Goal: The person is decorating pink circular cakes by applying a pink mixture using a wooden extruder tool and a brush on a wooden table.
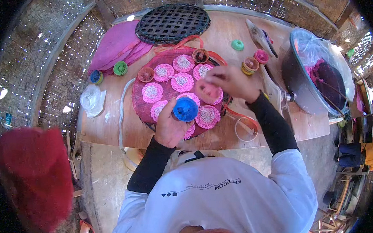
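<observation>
My left hand [169,126] is closed round a small blue plastic cup [185,109], held over the near part of a round tray lined with dark red cloth [139,98]. Above the tray's right side, my right hand [234,82] pinches a blurred, round, pinkish piece [207,92] that looks like a shallow mould. Several pink-and-white lacy discs [182,82] lie spread over the cloth, some partly covered by my hands. Two brown-filled cups [200,55] stand at the tray's far and left edges.
Green [120,68] and blue cups [96,76] stand left, by pink cloths [112,49]. A dark woven lid [173,24] lies at the back. Right are stacked cups [250,66], a pink cup [261,56], wooden tools [260,36] and a large tub [312,95]. Another person [35,176] is at left.
</observation>
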A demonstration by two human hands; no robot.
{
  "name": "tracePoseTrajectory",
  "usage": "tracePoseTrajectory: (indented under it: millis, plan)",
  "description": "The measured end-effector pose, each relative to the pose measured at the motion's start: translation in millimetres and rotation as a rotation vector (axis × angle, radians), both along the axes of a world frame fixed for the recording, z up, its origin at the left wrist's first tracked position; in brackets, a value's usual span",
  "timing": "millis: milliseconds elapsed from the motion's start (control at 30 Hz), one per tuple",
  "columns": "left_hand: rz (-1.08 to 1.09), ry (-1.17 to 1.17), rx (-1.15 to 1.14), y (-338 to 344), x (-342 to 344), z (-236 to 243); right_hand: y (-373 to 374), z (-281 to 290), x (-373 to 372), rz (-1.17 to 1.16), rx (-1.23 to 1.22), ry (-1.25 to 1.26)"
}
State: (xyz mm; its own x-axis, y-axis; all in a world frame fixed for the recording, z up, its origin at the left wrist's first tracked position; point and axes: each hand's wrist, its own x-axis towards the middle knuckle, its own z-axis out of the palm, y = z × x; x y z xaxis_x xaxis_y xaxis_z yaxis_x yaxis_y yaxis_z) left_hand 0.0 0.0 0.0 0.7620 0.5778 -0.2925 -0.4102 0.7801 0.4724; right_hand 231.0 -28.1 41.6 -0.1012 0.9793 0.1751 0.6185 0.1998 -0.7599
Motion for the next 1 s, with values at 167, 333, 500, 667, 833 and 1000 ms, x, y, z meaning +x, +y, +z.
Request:
tracePoseTrajectory:
  millis: [167, 333, 500, 667, 833, 1000]
  plan:
    - [0.067, 0.028, 0.013, -3.5, -6.9, 7.2, -11.0, -40.5, 62.6, -0.373, -0.007, -0.342]
    - [0.117, 0.070, 0.011, -6.3, -18.6, -0.3, -15.1, -63.6, 69.0, -0.468, 0.017, -0.325]
    - [0.135, 0.094, -0.025, -10.6, -26.9, -6.5, -14.6, -60.5, 65.1, -0.430, -0.073, -0.366]
    - [0.132, 0.067, -0.033, -10.2, -35.5, -10.6, -23.9, -42.0, 50.2, -0.239, -0.037, -0.307]
    - [0.157, 0.078, -0.038, -12.5, -37.0, -10.0, -25.0, -35.2, 32.9, -0.171, 0.017, -0.296]
    - [0.155, 0.064, -0.016, -13.7, -37.0, -11.4, -14.5, -56.9, 50.9, -0.386, 0.095, -0.235]
